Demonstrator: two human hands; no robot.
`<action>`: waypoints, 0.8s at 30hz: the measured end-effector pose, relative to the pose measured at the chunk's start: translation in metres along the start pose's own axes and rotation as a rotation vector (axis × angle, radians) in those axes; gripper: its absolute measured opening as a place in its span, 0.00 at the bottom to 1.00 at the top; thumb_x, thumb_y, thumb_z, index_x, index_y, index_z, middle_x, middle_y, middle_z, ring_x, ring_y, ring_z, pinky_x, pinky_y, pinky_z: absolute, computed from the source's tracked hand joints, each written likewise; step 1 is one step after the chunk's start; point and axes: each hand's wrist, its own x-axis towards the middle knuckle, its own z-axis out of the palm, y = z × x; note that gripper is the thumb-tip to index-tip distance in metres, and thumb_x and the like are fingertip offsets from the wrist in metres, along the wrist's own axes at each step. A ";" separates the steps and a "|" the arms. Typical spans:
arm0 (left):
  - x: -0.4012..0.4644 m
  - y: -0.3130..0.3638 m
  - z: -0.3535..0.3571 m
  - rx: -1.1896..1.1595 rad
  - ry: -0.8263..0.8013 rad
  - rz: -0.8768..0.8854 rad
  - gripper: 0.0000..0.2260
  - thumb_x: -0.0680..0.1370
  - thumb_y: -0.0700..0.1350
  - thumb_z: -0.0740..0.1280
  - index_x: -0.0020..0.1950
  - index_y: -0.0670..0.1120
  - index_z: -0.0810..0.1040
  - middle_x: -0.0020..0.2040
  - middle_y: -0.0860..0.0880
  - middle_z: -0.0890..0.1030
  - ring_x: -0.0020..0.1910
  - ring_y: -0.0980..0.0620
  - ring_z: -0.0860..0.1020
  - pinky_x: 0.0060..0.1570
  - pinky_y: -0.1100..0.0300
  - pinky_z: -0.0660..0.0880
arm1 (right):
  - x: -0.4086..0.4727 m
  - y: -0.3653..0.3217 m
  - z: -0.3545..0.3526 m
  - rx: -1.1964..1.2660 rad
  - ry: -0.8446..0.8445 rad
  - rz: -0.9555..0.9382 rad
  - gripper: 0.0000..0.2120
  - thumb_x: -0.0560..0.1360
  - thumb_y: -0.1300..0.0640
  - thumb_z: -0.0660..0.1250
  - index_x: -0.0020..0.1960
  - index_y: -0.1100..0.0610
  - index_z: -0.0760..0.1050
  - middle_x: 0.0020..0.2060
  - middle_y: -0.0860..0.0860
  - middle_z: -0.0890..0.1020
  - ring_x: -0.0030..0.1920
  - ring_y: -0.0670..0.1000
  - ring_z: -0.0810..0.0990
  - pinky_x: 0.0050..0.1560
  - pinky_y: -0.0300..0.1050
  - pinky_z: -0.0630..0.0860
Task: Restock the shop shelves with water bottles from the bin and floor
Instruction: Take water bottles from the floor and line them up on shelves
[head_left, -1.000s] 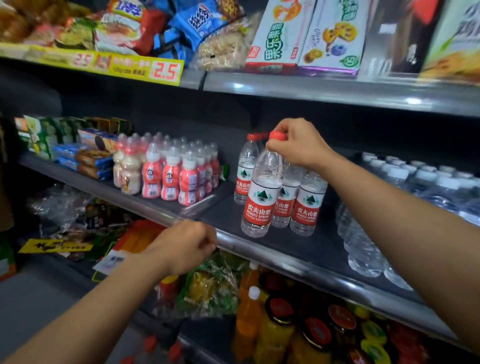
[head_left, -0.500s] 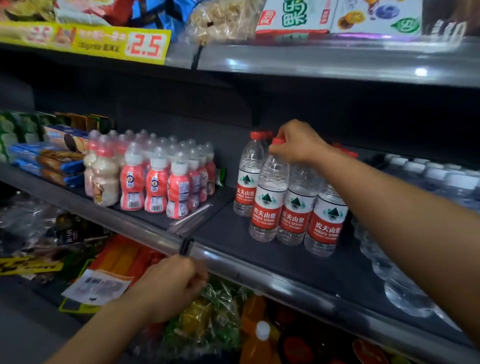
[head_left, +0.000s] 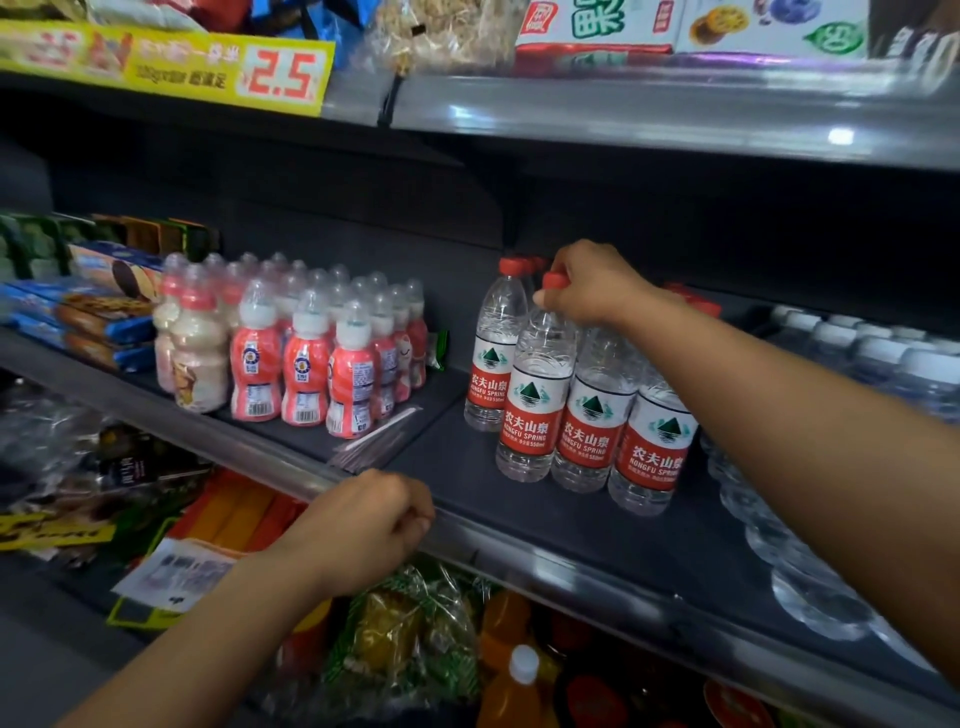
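Head view: right hand (head_left: 592, 283) pinches bottle (head_left: 535, 395) cap; left hand (head_left: 363, 530) curled, contents hidden.

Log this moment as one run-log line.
right hand: grips red-capped clear plastic water bottle | bottle: upright on dark shelf | left hand: curled at shelf edge

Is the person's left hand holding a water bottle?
No: the left hand rests curled at the shelf edge holding nothing, while the right hand grips a water bottle.
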 end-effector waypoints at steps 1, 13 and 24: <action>0.001 0.001 -0.001 0.001 0.003 0.004 0.06 0.78 0.49 0.62 0.51 0.53 0.78 0.47 0.54 0.81 0.46 0.53 0.78 0.44 0.59 0.74 | -0.002 0.001 0.001 0.010 0.006 -0.004 0.11 0.74 0.51 0.70 0.51 0.57 0.75 0.46 0.52 0.77 0.45 0.52 0.76 0.41 0.43 0.68; 0.002 0.015 -0.015 0.002 0.039 0.019 0.06 0.78 0.48 0.64 0.52 0.52 0.79 0.46 0.54 0.82 0.45 0.53 0.79 0.47 0.56 0.76 | -0.023 0.005 -0.004 -0.028 0.089 -0.051 0.20 0.74 0.52 0.70 0.62 0.58 0.70 0.54 0.56 0.77 0.49 0.54 0.76 0.47 0.45 0.71; -0.088 0.006 -0.006 0.041 -0.021 -0.079 0.06 0.78 0.47 0.64 0.51 0.51 0.80 0.45 0.50 0.82 0.46 0.47 0.79 0.44 0.55 0.74 | -0.150 -0.045 0.098 0.214 -0.070 -0.352 0.13 0.76 0.53 0.65 0.59 0.54 0.72 0.35 0.50 0.75 0.41 0.56 0.77 0.40 0.49 0.74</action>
